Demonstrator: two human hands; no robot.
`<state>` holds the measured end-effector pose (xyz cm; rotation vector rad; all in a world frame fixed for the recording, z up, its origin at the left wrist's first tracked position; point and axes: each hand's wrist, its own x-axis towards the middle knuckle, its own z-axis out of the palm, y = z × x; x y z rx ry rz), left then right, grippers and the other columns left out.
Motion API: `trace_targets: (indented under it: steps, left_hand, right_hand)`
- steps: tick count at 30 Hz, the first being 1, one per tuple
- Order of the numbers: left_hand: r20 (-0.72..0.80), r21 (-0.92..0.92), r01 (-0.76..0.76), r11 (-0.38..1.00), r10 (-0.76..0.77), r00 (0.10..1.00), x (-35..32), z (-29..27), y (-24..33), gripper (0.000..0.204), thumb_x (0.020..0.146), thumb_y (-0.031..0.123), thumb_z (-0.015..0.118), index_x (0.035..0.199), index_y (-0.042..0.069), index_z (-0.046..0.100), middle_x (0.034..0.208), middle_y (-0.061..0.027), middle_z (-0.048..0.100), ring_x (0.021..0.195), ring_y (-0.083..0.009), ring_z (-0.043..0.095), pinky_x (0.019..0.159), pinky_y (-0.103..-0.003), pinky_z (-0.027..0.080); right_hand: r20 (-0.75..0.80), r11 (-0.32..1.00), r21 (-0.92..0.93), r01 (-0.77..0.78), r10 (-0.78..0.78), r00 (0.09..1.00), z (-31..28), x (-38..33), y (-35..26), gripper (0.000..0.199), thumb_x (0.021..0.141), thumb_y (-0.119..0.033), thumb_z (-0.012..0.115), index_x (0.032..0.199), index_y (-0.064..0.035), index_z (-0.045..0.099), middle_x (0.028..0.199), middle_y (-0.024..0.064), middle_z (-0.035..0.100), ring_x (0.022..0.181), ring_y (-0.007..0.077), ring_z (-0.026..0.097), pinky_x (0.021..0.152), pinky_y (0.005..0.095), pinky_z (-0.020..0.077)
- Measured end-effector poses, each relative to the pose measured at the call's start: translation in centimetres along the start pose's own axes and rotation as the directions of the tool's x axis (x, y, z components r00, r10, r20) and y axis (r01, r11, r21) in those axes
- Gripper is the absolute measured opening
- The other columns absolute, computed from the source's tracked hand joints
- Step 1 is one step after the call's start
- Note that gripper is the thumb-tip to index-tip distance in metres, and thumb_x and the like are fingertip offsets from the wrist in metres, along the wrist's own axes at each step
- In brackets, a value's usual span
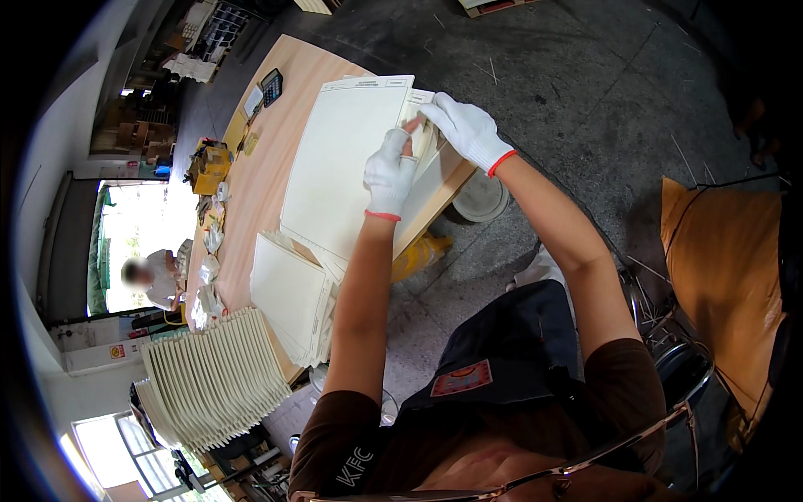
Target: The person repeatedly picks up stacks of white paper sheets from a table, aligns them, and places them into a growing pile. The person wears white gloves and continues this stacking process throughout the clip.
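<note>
Large cream printed sheets (347,159) lie in a loose pile along the near edge of the wooden table (276,109). My left hand (391,173), in a white glove with a red cuff and bare thumb and finger ends, is closed at the right edge of the top sheet. Just beyond it, my right hand (465,132), gloved the same way, bends its fingers round the far right corner of the sheets beneath. The fingertips of both hands nearly meet there, and the sheet edges partly hide them.
Smaller cream sheets (288,293) sit at the table's near left, beside a tall layered stack (213,376). A calculator (271,87) and a yellow box (209,167) are along the far side. A person (155,276) is beyond the table. An orange-brown sack (723,284) stands at right.
</note>
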<state>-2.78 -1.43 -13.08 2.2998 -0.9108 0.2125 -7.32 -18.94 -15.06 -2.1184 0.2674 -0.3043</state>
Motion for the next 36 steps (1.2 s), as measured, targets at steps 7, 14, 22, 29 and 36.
trace_targets:
  steps: [7,14,22,29,36]
  left_hand:
    - [0.054,0.054,-0.057,0.997,0.054,0.997,-0.1,-0.1,0.7,0.029,0.086,0.019,0.071,0.115,0.017,0.07,0.081,-0.007,0.06,0.069,-0.0185,0.058,0.069,-0.03,0.049]
    - [0.071,0.002,-0.033,0.999,0.032,0.997,0.0,-0.3,0.7,0.029,0.088,0.017,0.067,0.117,0.019,0.069,0.083,-0.0073,0.061,0.07,-0.0196,0.059,0.069,-0.03,0.049]
    - [0.008,0.037,-0.116,0.993,0.116,0.993,0.0,0.2,0.0,0.027,0.083,0.018,0.072,0.109,0.022,0.071,0.088,-0.008,0.062,0.071,-0.027,0.064,0.066,-0.035,0.052]
    - [0.028,0.08,-0.1,0.992,0.098,0.995,0.0,0.2,0.3,0.03,0.082,0.018,0.072,0.112,0.024,0.071,0.087,-0.0067,0.062,0.072,-0.0272,0.064,0.066,-0.035,0.052]
    - [0.026,0.124,-0.146,0.982,0.144,0.989,0.1,0.4,-0.3,0.041,0.086,0.013,0.066,0.125,0.025,0.065,0.098,-0.007,0.065,0.082,-0.0265,0.067,0.072,-0.035,0.054]
  right_hand:
    - [-0.013,1.0,0.023,0.011,-0.011,1.0,0.1,0.0,0.2,0.048,0.099,-0.056,0.035,0.109,-0.0137,0.056,0.092,0.0196,0.068,0.09,0.0398,0.065,0.076,0.0481,0.0483]
    - [-0.022,0.999,-0.008,0.051,-0.051,0.998,0.2,0.2,0.6,0.045,0.101,-0.049,0.036,0.119,-0.0126,0.054,0.09,0.018,0.069,0.083,0.0369,0.067,0.071,0.0475,0.0507]
    - [-0.039,0.999,0.021,0.039,-0.038,0.998,0.1,0.1,0.4,0.045,0.1,-0.051,0.037,0.113,-0.0113,0.054,0.089,0.0194,0.068,0.085,0.0383,0.066,0.073,0.0475,0.0495]
    - [-0.022,0.999,0.042,0.016,-0.015,1.0,0.2,0.0,0.3,0.046,0.099,-0.052,0.037,0.112,-0.0108,0.054,0.091,0.0196,0.068,0.087,0.0387,0.066,0.075,0.0479,0.0489]
    - [-0.004,0.999,0.034,-0.01,0.01,1.0,-0.1,-0.1,0.1,0.049,0.098,-0.054,0.039,0.115,-0.0101,0.053,0.093,0.0211,0.069,0.088,0.0375,0.067,0.076,0.0476,0.0496]
